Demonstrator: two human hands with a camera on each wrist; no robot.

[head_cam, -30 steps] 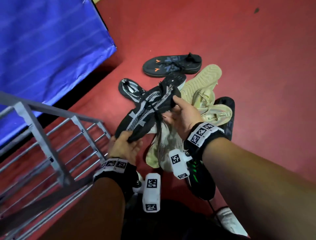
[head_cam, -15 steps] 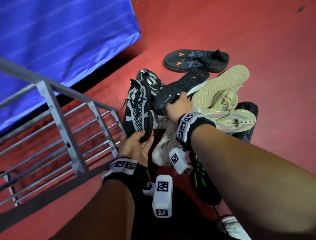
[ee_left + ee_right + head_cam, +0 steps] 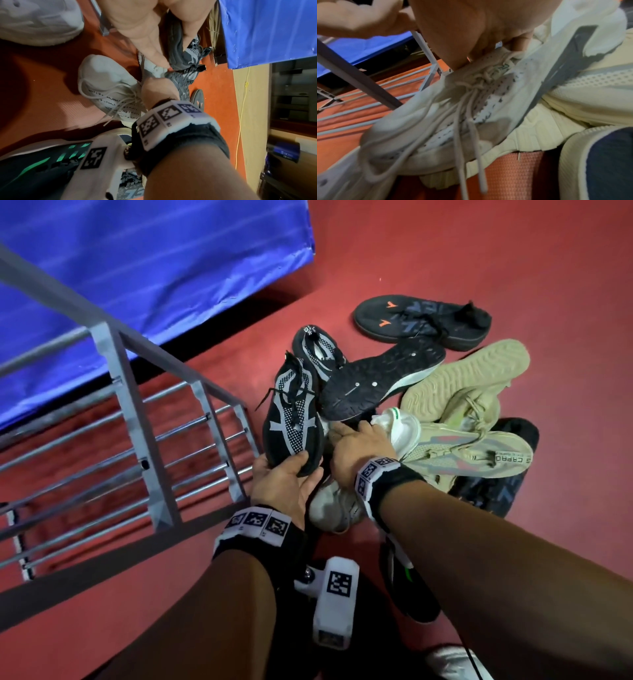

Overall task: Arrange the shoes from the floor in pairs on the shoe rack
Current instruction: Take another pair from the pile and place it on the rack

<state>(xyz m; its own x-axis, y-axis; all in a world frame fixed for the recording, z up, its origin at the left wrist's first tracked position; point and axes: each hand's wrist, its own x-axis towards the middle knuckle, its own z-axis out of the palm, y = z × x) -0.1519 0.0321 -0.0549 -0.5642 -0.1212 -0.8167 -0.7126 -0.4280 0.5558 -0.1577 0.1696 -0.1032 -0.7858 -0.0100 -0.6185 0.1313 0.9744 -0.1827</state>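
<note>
Left hand [image 3: 284, 481]: grips the toe of a black knit sneaker [image 3: 291, 412] with grey mesh stripes.
Right hand [image 3: 356, 443]: fingers curl into a white sneaker [image 3: 471, 108]'s collar.

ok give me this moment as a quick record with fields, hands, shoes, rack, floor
left hand: holds the toe end of a black and grey knit shoe, lifted off the pile
right hand: reaches into the pile, fingers on a white shoe near its laces
matching shoe: second black and grey knit shoe lies just beyond the held one
other shoes: black shoe sole-up, beige pair, black shoe with orange marks
shoe rack: grey metal, to the left, no shoes seen on it
floor: red
</note>
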